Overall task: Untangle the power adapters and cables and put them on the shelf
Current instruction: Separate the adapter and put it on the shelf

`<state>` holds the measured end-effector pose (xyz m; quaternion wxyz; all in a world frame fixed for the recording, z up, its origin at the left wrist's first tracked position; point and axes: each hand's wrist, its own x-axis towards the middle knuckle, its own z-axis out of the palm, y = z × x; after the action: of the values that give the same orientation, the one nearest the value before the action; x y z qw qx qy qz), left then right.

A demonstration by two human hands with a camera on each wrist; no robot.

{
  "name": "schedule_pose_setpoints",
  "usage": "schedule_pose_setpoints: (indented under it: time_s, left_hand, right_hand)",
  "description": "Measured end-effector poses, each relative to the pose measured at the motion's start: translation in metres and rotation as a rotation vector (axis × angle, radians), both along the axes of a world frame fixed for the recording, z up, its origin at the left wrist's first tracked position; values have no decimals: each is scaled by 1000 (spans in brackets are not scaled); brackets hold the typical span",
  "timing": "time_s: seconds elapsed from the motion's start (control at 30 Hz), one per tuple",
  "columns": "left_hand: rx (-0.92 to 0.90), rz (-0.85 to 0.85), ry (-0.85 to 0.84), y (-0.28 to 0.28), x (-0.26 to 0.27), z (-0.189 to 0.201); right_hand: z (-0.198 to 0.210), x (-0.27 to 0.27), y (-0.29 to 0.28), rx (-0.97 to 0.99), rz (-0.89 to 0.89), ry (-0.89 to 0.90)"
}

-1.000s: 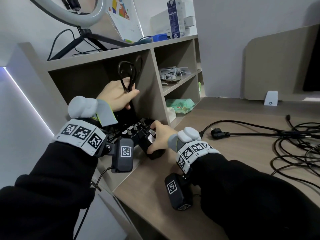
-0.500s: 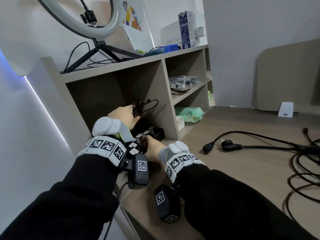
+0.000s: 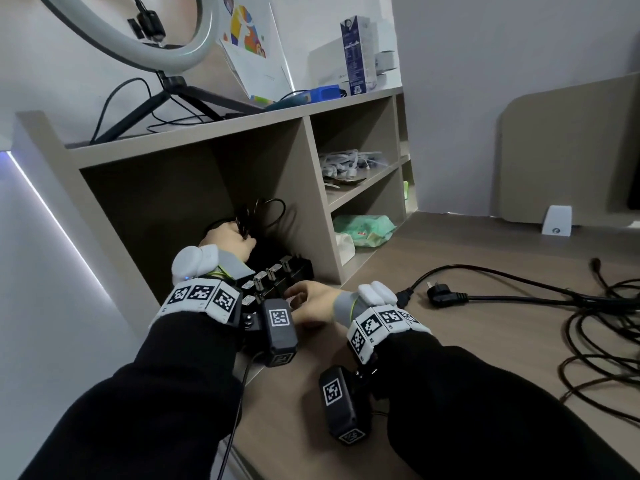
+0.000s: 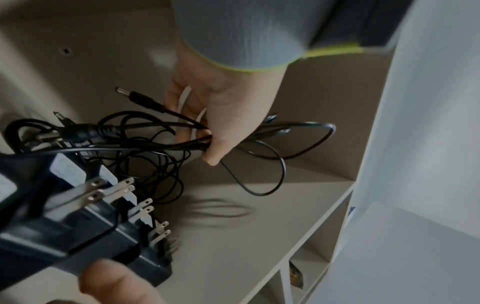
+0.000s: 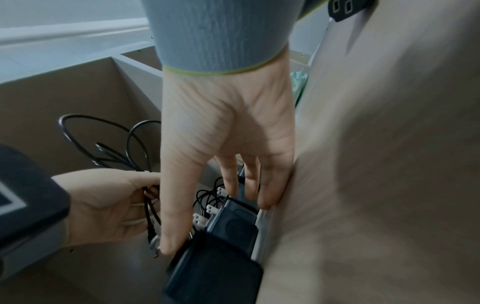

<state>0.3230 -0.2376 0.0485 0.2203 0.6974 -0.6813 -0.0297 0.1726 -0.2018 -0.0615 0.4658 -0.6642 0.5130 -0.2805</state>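
Head view: beige laminate shelf unit (image 3: 194,147) at 11 o'clock, flat matte boards, tall open bay on its left side. Wood-grain desk (image 3: 485,271) runs off to 3 o'clock, with loose black cables (image 3: 606,341) sprawled on it, well apart from the hands.

Row of power adapters (image 3: 277,275) sits in the mouth of the tall bay, at its right side by the divider. Black matte plastic blocks, boxy with rounded corners, packed side by side. The row's long axis runs from the front edge of the bay inward. Flat silver prongs, each with a small hole, stick up from every block, clearest in the left wrist view (image 4: 111,191).

Thin black cords (image 4: 259,144), round and glossy, loop loose behind the adapters, deeper in the bay; one barrel plug (image 4: 140,98) points toward 10 o'clock in the left wrist view.

Left hand (image 3: 227,240) is inside the bay at 12 o'clock from the row, fingers and thumb curled round a bunch of the cords.

Right hand (image 5: 226,144) is on the near end of the row: fingers (image 5: 270,185) straight along its far side, thumb on the other, bracketing the blocks rather than curled round them.
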Motion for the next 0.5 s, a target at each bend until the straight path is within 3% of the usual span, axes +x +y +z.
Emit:
schedule_pose_setpoints:
  time_s: [0.27, 0.5]
  left_hand:
    - [-12, -1, 213, -26, -4, 6]
    - [44, 54, 90, -37, -18, 10]
  right_hand:
    - [4, -1, 4, 108, 82, 85]
    - [3, 6, -1, 167, 144, 60]
